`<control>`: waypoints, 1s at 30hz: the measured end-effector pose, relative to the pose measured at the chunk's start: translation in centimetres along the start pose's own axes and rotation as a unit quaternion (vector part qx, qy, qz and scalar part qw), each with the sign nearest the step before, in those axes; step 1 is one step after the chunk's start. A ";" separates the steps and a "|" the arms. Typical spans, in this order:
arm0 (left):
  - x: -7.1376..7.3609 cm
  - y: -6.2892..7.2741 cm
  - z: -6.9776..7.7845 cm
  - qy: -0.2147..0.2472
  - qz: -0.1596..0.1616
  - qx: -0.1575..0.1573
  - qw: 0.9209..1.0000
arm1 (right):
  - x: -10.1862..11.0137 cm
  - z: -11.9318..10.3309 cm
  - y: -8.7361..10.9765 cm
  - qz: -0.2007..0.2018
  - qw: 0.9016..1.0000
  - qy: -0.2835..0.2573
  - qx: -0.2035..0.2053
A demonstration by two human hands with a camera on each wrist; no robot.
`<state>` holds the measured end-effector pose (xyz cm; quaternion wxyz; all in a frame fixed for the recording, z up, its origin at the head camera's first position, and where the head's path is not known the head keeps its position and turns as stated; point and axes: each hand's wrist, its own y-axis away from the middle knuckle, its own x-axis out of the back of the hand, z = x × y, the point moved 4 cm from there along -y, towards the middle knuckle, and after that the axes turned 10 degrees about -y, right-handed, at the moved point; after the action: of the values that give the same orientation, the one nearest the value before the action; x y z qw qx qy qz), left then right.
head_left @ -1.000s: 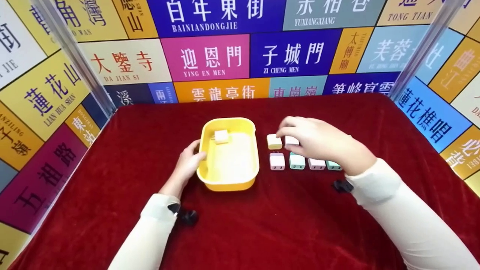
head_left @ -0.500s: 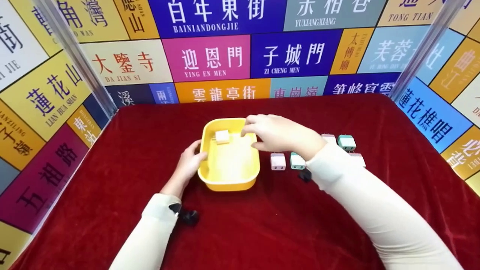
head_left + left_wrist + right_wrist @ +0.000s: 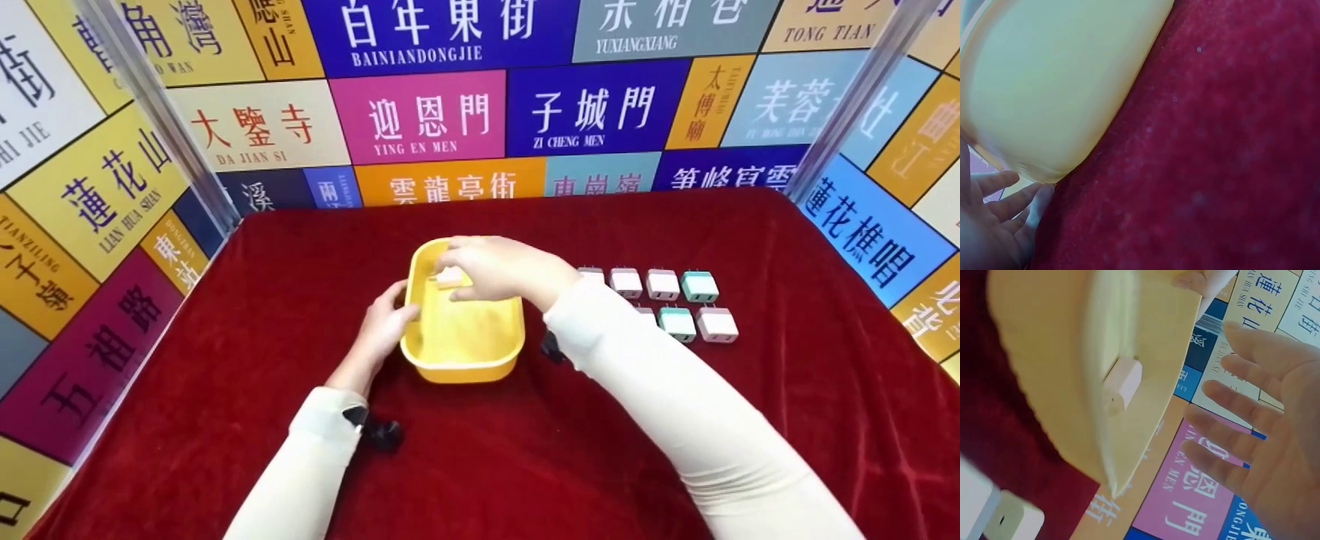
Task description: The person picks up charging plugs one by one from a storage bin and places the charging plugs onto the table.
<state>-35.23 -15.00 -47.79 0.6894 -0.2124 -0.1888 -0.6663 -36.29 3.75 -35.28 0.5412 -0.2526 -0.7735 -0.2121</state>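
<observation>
A yellow bin (image 3: 465, 371) stands on the red cloth. My left hand (image 3: 384, 326) grips its left wall, thumb over the rim, fingers against the outside in the left wrist view. Inside the bin lies one pale wall charger (image 3: 1124, 382), at the far left corner. My right hand (image 3: 495, 266) hovers above the bin's far part; in the right wrist view its fingers are spread and hold nothing. Several white, pink and green wall chargers (image 3: 699, 286) lie in two rows right of the bin, some hidden behind the right sleeve.
Dark red cloth (image 3: 450, 465) covers the table. Panels with printed signs (image 3: 442, 116) stand behind and at both sides, with clear upright posts (image 3: 169, 135) at the corners. A white charger (image 3: 974, 500) and a yellowish charger (image 3: 1016, 517) show low in the right wrist view.
My right hand has moved left from over the chargers to above the bin. The left hand keeps its grip on the bin. One charger still lies in the same corner inside.
</observation>
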 end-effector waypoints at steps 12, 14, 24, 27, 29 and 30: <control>0.0 0.2 0.0 0.006 -0.003 -0.002 1.000 | -1.0 0.3 -3.8 -0.007 0.998 -0.062 -0.031; 0.1 0.2 0.1 0.005 -0.001 -0.002 1.000 | -1.3 0.4 -4.4 -0.004 0.997 -0.067 -0.030; 0.2 0.2 0.3 -0.004 0.009 -0.012 1.000 | -2.9 1.2 -5.8 -0.014 0.994 -0.078 -0.074; 0.2 0.3 0.3 -0.001 0.010 -0.013 1.000 | -3.2 1.5 -5.9 -0.030 0.993 -0.078 -0.088; 0.1 0.3 0.3 -0.001 0.011 -0.013 1.000 | -3.4 1.7 -5.9 -0.042 0.991 -0.077 -0.100; 0.1 0.3 0.2 -0.001 0.009 -0.013 1.000 | -3.5 1.8 -5.9 -0.047 0.990 -0.080 -0.109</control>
<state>-34.89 -14.95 -47.54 0.6924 -0.2237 -0.1793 -0.6621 -40.24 -0.34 -39.50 0.4364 -0.2891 -0.7976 -0.2996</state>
